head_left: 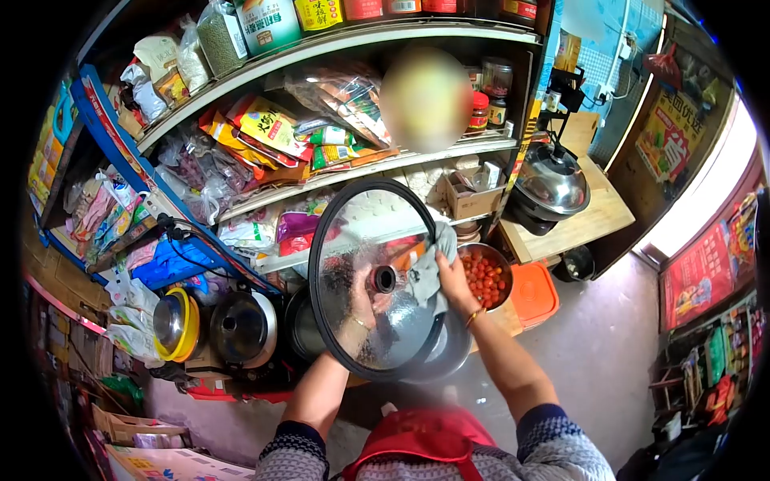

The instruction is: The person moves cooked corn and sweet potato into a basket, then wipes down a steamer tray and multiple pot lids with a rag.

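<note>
A large round glass lid (345, 232) with a black rim and a dark centre knob is held up, tilted, in front of the shelves. Droplets dot the glass. Behind it, seen through the glass, my left hand (362, 297) holds the lid near the knob. At the lid's right rim, my right hand (454, 280) is closed on a grey cloth (423, 276), which touches the glass and wraps the edge. Just right of my right hand stands a metal bowl of small red tomatoes (484, 276).
Shelves (337, 44) of packets and jars rise ahead. A lidded pot (241, 329) and a yellow basin (178, 325) stand at left. An orange-red plastic lid (532, 293) lies right of the tomatoes. A covered wok (552, 183) sits on a wooden board (605, 212).
</note>
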Demonstrator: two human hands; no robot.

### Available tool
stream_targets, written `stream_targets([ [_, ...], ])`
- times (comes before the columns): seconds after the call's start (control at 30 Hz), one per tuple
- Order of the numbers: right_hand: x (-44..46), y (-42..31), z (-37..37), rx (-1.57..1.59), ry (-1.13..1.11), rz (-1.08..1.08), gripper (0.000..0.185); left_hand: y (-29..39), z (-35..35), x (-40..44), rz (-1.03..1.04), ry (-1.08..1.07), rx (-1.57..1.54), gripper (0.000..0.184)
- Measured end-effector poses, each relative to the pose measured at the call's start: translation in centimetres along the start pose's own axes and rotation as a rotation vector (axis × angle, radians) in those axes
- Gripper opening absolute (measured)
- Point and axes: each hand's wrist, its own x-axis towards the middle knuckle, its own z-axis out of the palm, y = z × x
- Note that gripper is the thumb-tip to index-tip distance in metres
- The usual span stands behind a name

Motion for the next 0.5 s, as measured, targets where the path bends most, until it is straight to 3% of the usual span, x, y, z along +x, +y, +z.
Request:
stream_targets([
  [0.13, -2.4, 1.5, 0.4, -0.064, 0.042, 0.091, 0.043, -1.0, -1.2, 1.0, 0.091, 0.043, -0.049, 0.050],
  [0.17, -2.4, 0.6, 0.2, -0.065, 0.031, 0.089, 0.043, -1.3, 1.0, 2.1, 0.167, 0.512, -0.180, 0.048],
  [0.2, -2.1, -0.2, -0.6, -0.238, -0.020, 0.147, 0.042, -0.5, -0.9, 1.2, 0.108, 0.137, -0.060, 0.046],
  [0.23, -1.9, -1.0, -1.3, -0.413, -0.073, 0.204, 0.042, -0.7, -1.1, 1.7, 0.107, 0.185, -0.065, 0.044],
  [0.3, -1.4, -3.2, -1.3, -0.231, 0.055, -0.110, 0.041, -0.1, -1.2, 1.7, 0.113, 0.242, -0.065, 0.045],
  [0.33, -0.7, -4.0, -1.1, -0.224, 0.128, -0.281, 0.041, 0.1, -1.5, 1.8, 0.112, 0.140, -0.065, 0.045],
  [0.37, -0.2, -6.1, -0.5, -0.225, 0.079, -0.288, 0.041, 0.1, -1.6, 2.0, 0.105, 0.033, -0.064, 0.046],
  [0.43, 2.0, -7.3, 1.9, -0.435, 0.090, -0.523, 0.050, -0.4, -1.4, 2.3, 0.037, -0.007, -0.059, 0.047],
  [0.47, 3.1, -5.3, 3.6, -0.489, 0.060, -0.493, 0.063, -0.8, -1.1, 2.4, -0.028, -0.043, -0.057, 0.050],
  [0.5, 2.4, -8.2, 6.4, -0.708, 0.059, -0.249, 0.075, -1.5, 0.1, 2.1, -0.022, -0.010, -0.042, 0.051],
])
